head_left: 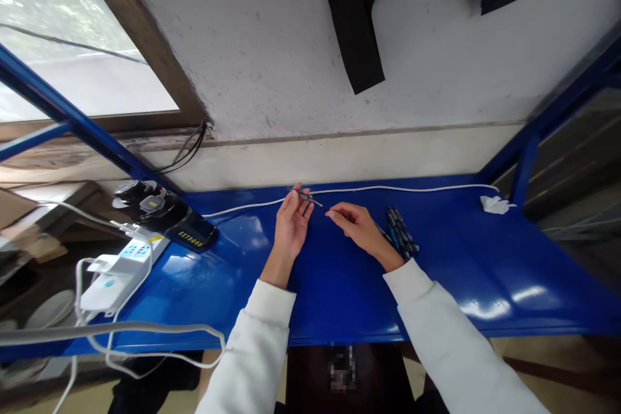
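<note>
My left hand point(291, 223) pinches a thin pen refill point(306, 196) between its fingertips, just above the blue table point(339, 284). My right hand point(356, 226) is close beside it, fingers pinched together near the refill's tip; what it holds is too small to tell. A bundle of dark pens point(402, 233) lies on the table right of my right hand. Both arms wear white sleeves.
A white cable point(412, 189) runs along the table's back edge. A crumpled white paper point(495, 204) lies at the far right. A black device point(165, 213) and a white power strip point(123, 268) with cords sit at the left. A window is at upper left.
</note>
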### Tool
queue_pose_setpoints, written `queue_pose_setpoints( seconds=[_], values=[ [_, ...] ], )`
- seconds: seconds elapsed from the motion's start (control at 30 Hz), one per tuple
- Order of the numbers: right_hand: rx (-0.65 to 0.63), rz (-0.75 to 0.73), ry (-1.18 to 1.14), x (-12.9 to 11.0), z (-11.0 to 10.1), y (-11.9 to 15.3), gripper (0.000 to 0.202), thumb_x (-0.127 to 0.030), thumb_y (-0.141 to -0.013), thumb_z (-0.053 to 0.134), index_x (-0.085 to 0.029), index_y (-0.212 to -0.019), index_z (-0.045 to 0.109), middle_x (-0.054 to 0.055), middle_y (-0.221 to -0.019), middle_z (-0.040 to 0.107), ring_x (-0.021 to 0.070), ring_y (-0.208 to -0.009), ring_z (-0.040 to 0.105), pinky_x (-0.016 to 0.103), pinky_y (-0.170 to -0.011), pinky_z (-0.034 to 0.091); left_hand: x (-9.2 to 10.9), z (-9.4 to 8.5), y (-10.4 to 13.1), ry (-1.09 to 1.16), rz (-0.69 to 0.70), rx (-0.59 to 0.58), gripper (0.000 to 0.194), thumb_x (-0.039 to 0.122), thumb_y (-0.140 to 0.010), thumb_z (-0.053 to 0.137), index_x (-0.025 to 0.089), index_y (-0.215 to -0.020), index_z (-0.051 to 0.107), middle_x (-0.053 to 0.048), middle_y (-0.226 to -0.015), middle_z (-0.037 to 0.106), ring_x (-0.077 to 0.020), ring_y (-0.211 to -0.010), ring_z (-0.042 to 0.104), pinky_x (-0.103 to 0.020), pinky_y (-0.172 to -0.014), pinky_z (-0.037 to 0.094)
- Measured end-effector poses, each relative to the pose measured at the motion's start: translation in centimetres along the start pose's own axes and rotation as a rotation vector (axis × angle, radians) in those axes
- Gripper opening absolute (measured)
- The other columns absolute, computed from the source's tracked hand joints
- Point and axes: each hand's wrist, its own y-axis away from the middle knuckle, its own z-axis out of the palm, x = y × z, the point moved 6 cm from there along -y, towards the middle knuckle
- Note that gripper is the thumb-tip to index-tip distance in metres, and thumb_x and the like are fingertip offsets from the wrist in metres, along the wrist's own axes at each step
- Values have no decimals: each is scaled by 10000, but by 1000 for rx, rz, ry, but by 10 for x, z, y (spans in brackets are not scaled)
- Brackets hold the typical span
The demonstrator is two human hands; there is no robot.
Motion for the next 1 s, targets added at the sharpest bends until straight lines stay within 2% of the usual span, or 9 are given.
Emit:
queue_pose_setpoints(
  seconds=[0.4,0.7,0.87,1.0],
  values=[
    [-5,2,10,-2,1,1,356,-580,-998,733,-230,-984,796,2,-768,627,141,-608,490,268,-520,396,-2,0,1,-25,-4,-2,395,394,-915,917,238,-1259,803,-57,-1192,816,-150,-1009,761,-304,-983,558],
    [0,-4,-8,-2,0,0,365,-583,-999,730,-225,-989,798,-3,-779,644,139,-608,495,278,-531,398,-11,11,7,-228,14,-91,395,423,-892,936,198,-1201,833,-88,-1094,847,-178,-938,799,-323,-927,592],
    [17,-4,-15,1,-2,-1,407,-627,-990,733,-224,-1002,786,-9,-775,632,133,-593,476,277,-527,384,-14,18,11,-292,5,-158,360,343,-868,958,170,-1162,843,-127,-1100,850,-216,-984,808,-345,-970,596],
    [30,19,-3,6,-3,-2,451,-667,-983,730,-221,-916,741,-11,-749,622,134,-586,472,279,-527,359,-15,22,12,-273,-9,-206,378,262,-834,979,190,-1172,824,-119,-1112,851,-235,-1043,811,-369,-1018,590]
  ],
)
